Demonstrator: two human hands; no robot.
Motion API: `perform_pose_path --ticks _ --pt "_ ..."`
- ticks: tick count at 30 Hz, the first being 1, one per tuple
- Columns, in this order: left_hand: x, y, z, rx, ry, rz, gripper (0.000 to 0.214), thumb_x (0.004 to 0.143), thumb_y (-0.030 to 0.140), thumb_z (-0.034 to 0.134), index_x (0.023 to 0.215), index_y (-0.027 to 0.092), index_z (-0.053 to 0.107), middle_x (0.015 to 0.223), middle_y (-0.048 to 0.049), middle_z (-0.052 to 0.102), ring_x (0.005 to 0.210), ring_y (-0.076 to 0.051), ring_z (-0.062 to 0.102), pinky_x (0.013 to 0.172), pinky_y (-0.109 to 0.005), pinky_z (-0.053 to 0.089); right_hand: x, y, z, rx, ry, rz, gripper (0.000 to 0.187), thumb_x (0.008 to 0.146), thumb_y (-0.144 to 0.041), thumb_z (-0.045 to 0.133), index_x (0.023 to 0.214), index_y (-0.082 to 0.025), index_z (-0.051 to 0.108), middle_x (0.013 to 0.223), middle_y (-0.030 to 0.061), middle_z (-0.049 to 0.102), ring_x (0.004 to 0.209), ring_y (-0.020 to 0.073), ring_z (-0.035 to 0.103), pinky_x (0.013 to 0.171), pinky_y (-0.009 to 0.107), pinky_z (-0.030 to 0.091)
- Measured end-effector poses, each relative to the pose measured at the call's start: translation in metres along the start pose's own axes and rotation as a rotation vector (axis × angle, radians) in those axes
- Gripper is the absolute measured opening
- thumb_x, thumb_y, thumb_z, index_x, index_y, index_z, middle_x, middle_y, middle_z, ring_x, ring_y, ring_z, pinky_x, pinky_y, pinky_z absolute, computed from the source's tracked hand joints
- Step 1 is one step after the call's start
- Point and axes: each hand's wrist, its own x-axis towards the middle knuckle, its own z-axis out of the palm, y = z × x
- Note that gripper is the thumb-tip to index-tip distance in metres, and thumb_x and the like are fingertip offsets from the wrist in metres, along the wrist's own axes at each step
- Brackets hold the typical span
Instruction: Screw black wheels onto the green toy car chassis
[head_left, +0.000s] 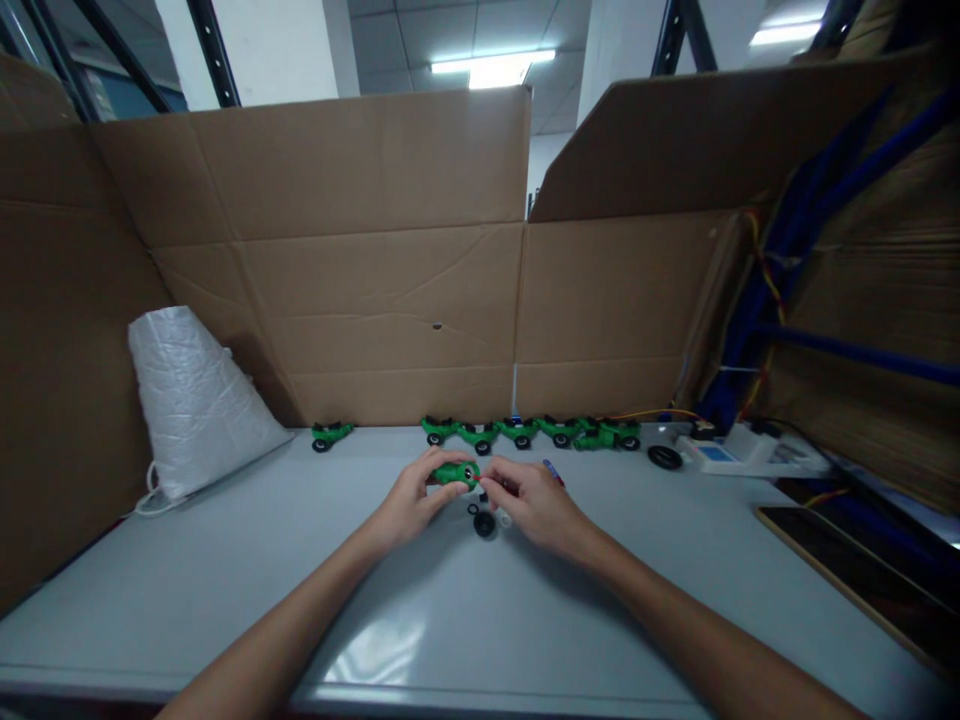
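My left hand (415, 497) holds a green toy car body (452, 473) above the table, fingers over its top and thumb along its near side. At the car's right end, my right hand (534, 500) pinches a thin red piece (478, 478) against a round dark-and-white spot; its exact kind is too small to tell. A blue stick-like object (553, 472) shows just beyond my right hand; whether that hand touches it is unclear. Below the hands lie a black toy wheel (484, 523), a small black ring (472, 508) and a whitish ring (505, 520) partly hidden by my fingers.
Several green toy cars (521, 432) line the table's back edge, with another green car (331, 435) farther left. A white sack (191, 400) leans at left. At right are a black ring (664, 457), a white power strip (739, 455) and a dark panel (847, 570). Cardboard walls (375, 300) enclose the table.
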Motion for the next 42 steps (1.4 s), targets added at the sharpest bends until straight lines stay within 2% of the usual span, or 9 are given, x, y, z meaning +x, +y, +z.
perform_pose_path --ticks 6,12,17,20,26,36,42 --pt "0.000 -0.001 -0.003 -0.035 -0.029 -0.008 0.036 0.092 0.038 0.077 0.123 0.022 0.075 0.117 -0.0105 0.070 0.114 -0.026 0.061 0.105 -0.035 0.043 0.002 0.006 -0.005 0.014 -0.030 -0.028 0.029 0.102 -0.032 0.055 0.077 -0.020 0.066 0.066 -0.0026 0.064 0.059 0.0134 0.053 0.060 0.025 0.033" --pt "-0.001 -0.004 -0.005 -0.030 -0.110 -0.012 0.033 0.093 0.038 0.076 0.123 0.022 0.075 0.120 -0.0098 0.068 0.114 -0.024 0.062 0.103 -0.033 0.043 0.003 0.014 -0.014 0.042 -0.154 -0.092 0.032 0.101 -0.033 0.057 0.075 -0.019 0.068 0.064 -0.0037 0.059 0.059 0.0126 0.051 0.061 0.024 0.034" --pt "-0.001 -0.002 -0.004 -0.061 -0.170 -0.043 0.036 0.093 0.041 0.076 0.123 0.022 0.075 0.116 -0.0096 0.069 0.113 -0.025 0.061 0.102 -0.034 0.044 0.004 0.014 -0.019 0.097 -0.201 -0.090 0.033 0.101 -0.035 0.058 0.074 -0.019 0.068 0.065 -0.0031 0.061 0.060 0.0126 0.050 0.061 0.024 0.035" --pt "-0.001 -0.001 -0.005 -0.063 -0.194 -0.047 0.037 0.093 0.043 0.075 0.123 0.022 0.075 0.116 -0.0096 0.069 0.111 -0.025 0.061 0.102 -0.035 0.043 0.004 0.010 -0.021 0.172 -0.232 -0.063 0.033 0.099 -0.037 0.059 0.073 -0.018 0.068 0.064 -0.0024 0.062 0.057 0.0124 0.050 0.059 0.024 0.036" --pt "-0.001 0.003 -0.006 -0.151 -0.238 -0.085 0.040 0.092 0.046 0.075 0.123 0.021 0.074 0.115 -0.0092 0.069 0.110 -0.025 0.062 0.100 -0.033 0.044 0.004 0.008 -0.022 0.354 -0.271 0.083 0.032 0.095 -0.045 0.062 0.080 -0.018 0.068 0.064 -0.0023 0.065 0.046 0.0092 0.045 0.047 0.021 0.032" --pt "0.000 -0.002 0.002 -0.258 -0.151 -0.120 0.041 0.091 0.043 0.078 0.123 0.019 0.074 0.123 -0.0107 0.070 0.113 -0.025 0.063 0.101 -0.033 0.047 0.008 0.014 -0.018 0.416 -0.222 0.096 0.032 0.096 -0.049 0.063 0.086 -0.018 0.066 0.067 -0.0019 0.066 0.045 0.0084 0.045 0.045 0.021 0.032" --pt "0.003 -0.008 0.006 -0.213 -0.054 -0.095 0.046 0.091 0.045 0.077 0.127 0.018 0.072 0.124 -0.0111 0.073 0.114 -0.026 0.065 0.102 -0.034 0.048 0.009 0.016 -0.009 0.418 -0.123 0.110 0.032 0.100 -0.049 0.059 0.089 -0.020 0.062 0.068 -0.0036 0.062 0.048 0.0093 0.044 0.047 0.022 0.031"
